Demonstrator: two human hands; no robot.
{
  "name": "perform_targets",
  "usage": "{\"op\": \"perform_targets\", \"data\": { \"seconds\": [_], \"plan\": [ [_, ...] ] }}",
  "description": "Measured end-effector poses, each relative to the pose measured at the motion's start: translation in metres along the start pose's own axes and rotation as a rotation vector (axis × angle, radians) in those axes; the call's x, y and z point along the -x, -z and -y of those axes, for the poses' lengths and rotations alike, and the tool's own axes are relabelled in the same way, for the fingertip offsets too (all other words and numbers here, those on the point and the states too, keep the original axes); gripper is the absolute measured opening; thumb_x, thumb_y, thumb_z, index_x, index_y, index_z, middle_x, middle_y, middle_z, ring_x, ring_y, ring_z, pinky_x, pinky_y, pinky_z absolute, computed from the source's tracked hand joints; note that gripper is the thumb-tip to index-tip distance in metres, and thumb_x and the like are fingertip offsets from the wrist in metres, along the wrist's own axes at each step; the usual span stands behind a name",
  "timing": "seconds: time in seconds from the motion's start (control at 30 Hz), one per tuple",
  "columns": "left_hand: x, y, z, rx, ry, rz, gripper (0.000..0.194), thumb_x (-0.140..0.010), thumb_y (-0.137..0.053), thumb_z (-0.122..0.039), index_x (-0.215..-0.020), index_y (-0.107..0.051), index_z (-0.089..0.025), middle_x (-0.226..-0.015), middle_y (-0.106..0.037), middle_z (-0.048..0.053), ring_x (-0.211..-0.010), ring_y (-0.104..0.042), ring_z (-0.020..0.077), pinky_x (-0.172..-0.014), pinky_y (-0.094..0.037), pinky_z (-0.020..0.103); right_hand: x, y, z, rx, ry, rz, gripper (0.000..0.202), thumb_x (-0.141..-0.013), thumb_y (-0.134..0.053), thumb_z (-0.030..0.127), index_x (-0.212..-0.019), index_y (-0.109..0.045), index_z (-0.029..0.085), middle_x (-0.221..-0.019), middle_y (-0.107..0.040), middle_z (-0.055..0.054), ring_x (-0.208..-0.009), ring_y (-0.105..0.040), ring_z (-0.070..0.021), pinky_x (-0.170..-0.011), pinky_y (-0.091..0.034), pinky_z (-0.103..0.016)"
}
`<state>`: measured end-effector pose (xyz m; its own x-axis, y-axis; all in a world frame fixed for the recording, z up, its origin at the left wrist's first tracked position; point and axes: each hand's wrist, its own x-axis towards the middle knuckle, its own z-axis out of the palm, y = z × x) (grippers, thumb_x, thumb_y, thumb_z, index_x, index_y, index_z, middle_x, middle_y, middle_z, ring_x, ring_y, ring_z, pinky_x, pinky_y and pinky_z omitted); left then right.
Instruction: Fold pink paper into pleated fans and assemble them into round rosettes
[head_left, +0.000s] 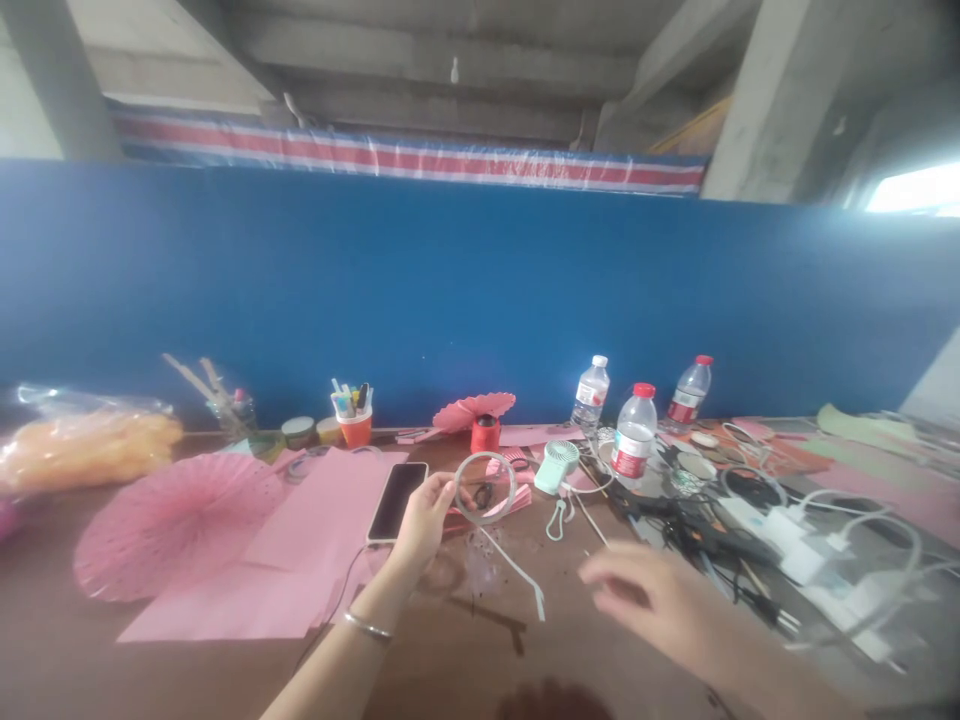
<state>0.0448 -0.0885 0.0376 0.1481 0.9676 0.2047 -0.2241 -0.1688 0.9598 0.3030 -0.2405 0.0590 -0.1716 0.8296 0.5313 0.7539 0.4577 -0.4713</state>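
My left hand (426, 515) pinches the left side of a thin, nearly bare roll of tape (512, 490), held upright above the table. From the bottom of the roll a narrow whitish strip (517, 568) hangs down to the right. To the right of the strip, my right hand (637, 590) hovers over the tabletop, blurred, its fingers loosely bent and apart with nothing visible in them. A smartphone (397, 503) lies just left of my left hand. Behind the roll are a red container (485, 434) and a pink folded paper fan (469, 410).
Pink paper sheets (300, 530) and a round pleated pink paper fan (176, 525) cover the left. A mint handheld fan (557, 466) and a water bottle (635, 435) stand beyond my hands. Power strips (795, 545) with tangled cables crowd the right. A blue partition (480, 290) closes the back.
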Motion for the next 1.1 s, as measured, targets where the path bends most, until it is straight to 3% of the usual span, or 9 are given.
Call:
{"op": "perform_targets", "data": {
  "seconds": [0.07, 0.1, 0.2, 0.37, 0.67, 0.77, 0.9, 1.1],
  "plan": [
    [0.001, -0.001, 0.001, -0.064, -0.025, 0.043, 0.021, -0.078, -0.054, -0.036, -0.082, -0.057, -0.016, -0.065, -0.063, 0.002, -0.058, -0.061, 0.0149, -0.061, -0.049, 0.028, -0.059, -0.01, 0.01, 0.045, 0.079, 0.112, 0.018, -0.079, -0.057, 0.022, -0.092, -0.066, 0.03, -0.09, -0.063, -0.001, -0.078, -0.058, -0.0164, -0.07, -0.046, -0.028],
    [0.001, -0.001, 0.002, -0.079, -0.03, 0.064, 0.021, -0.078, -0.053, -0.036, -0.081, -0.057, -0.016, -0.065, -0.063, 0.002, -0.059, -0.061, 0.0152, -0.061, -0.049, 0.029, -0.083, -0.016, 0.013, 0.078, 0.114, 0.086, 0.021, -0.08, -0.054, 0.019, -0.095, -0.064, 0.028, -0.094, -0.06, -0.002, -0.084, -0.056, -0.0176, -0.075, -0.045, -0.03],
    [0.003, -0.003, 0.004, -0.069, -0.015, 0.108, 0.022, -0.079, -0.052, -0.037, -0.082, -0.057, -0.016, -0.064, -0.063, 0.002, -0.058, -0.061, 0.0149, -0.059, -0.049, 0.028, -0.12, -0.038, 0.019, 0.231, 0.183, 0.073, 0.021, -0.078, -0.052, 0.015, -0.09, -0.067, 0.025, -0.082, -0.055, -0.004, -0.077, -0.054, -0.0179, -0.067, -0.043, -0.03],
    [0.006, -0.007, 0.005, -0.065, 0.032, 0.137, 0.021, -0.078, -0.053, -0.037, -0.082, -0.058, -0.017, -0.066, -0.063, 0.003, -0.059, -0.06, 0.0159, -0.057, -0.05, 0.03, -0.12, -0.059, 0.011, 0.381, 0.173, 0.078, 0.025, -0.071, -0.054, 0.011, -0.089, -0.067, 0.023, -0.081, -0.052, -0.006, -0.076, -0.052, -0.0193, -0.061, -0.04, -0.028],
    [0.011, -0.012, 0.004, -0.111, 0.022, 0.163, 0.018, -0.078, -0.052, -0.035, -0.08, -0.059, -0.018, -0.065, -0.064, 0.003, -0.059, -0.06, 0.0163, -0.056, -0.051, 0.029, -0.118, -0.073, -0.006, 0.381, 0.041, 0.224, 0.018, -0.067, -0.057, 0.006, -0.058, -0.065, 0.019, -0.076, -0.055, -0.006, -0.071, -0.054, -0.0177, -0.054, -0.036, -0.025],
    [0.009, -0.01, 0.007, -0.098, 0.033, 0.149, 0.018, -0.077, -0.053, -0.035, -0.08, -0.059, -0.018, -0.065, -0.064, 0.002, -0.058, -0.06, 0.0158, -0.056, -0.051, 0.028, -0.118, -0.074, -0.008, 0.216, 0.006, 0.189, 0.018, -0.073, -0.058, 0.013, -0.059, -0.067, 0.021, -0.074, -0.053, -0.004, -0.068, -0.054, -0.0163, -0.057, -0.038, -0.025],
    [0.004, -0.004, 0.007, -0.073, 0.051, 0.105, 0.018, -0.076, -0.055, -0.033, -0.081, -0.058, -0.016, -0.065, -0.063, 0.002, -0.057, -0.06, 0.0149, -0.054, -0.05, 0.028, -0.117, -0.067, -0.012, -0.202, -0.065, 0.175, 0.015, -0.078, -0.059, 0.029, -0.069, -0.07, 0.023, -0.075, -0.05, -0.001, -0.066, -0.052, -0.0147, -0.063, -0.043, -0.028],
    [0.005, -0.004, 0.004, -0.048, 0.107, 0.14, 0.017, -0.071, -0.061, -0.032, -0.074, -0.059, -0.015, -0.063, -0.064, 0.004, -0.057, -0.061, 0.0159, -0.053, -0.05, 0.029, -0.11, -0.052, -0.015, -0.683, -0.145, 0.083, 0.023, -0.078, -0.059, 0.036, -0.067, -0.066, 0.017, -0.081, -0.053, -0.004, -0.071, -0.053, -0.0152, -0.064, -0.046, -0.028]
  ]
}}
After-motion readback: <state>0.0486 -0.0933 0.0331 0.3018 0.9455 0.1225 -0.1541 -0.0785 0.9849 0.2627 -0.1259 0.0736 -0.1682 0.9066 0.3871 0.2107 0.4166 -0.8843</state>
